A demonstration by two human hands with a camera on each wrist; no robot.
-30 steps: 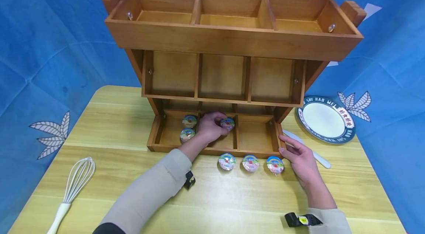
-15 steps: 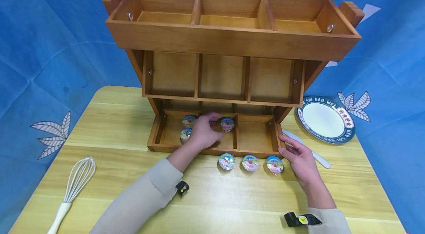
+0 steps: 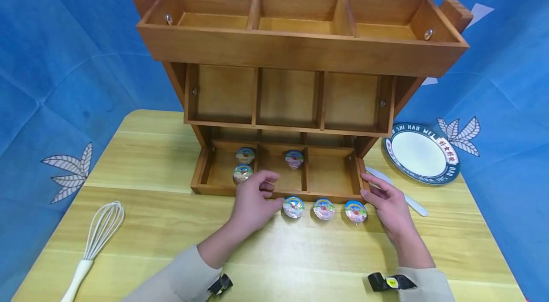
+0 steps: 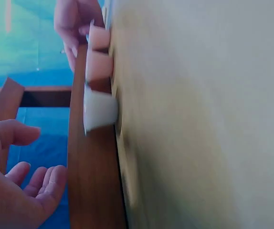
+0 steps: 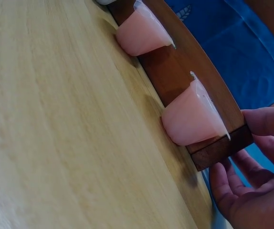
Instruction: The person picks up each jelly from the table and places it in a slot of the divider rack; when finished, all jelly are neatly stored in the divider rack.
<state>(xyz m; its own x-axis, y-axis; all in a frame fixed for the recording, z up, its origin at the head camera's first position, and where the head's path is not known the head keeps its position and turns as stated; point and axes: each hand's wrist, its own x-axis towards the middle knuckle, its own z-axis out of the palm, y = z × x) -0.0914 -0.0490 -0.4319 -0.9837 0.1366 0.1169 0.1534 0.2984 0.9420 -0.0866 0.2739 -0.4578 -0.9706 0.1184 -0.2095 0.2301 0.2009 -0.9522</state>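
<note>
My left hand (image 3: 256,201) is in front of the lowest tray (image 3: 334,196) of a wooden three-tier rack, fingers loosely bent and holding nothing. Its thumb is close to a white jelly cup (image 4: 100,109); whether they touch I cannot tell. Two pink jelly cups, a middle one (image 3: 323,209) and a right one (image 5: 194,114), continue the row along the tray's front. My right hand (image 3: 391,206) holds that tray's right front corner between thumb and fingers. Inside, the left compartment has two cups, a rear one (image 3: 245,155) and a front one (image 3: 243,173); the middle compartment has another cup (image 3: 294,159).
Above are the rack's middle tray (image 3: 288,127) and top tray (image 3: 300,49), each with three compartments. A green-rimmed plate (image 3: 421,153) and a white spatula-like tool (image 3: 416,206) lie at the right. A whisk (image 3: 95,245) lies at the left on the wooden table (image 3: 163,226).
The left hand has let go of a jelly cup in the middle compartment and come forward, out of the tray, to the row in front. The right hand has stayed at the corner.
</note>
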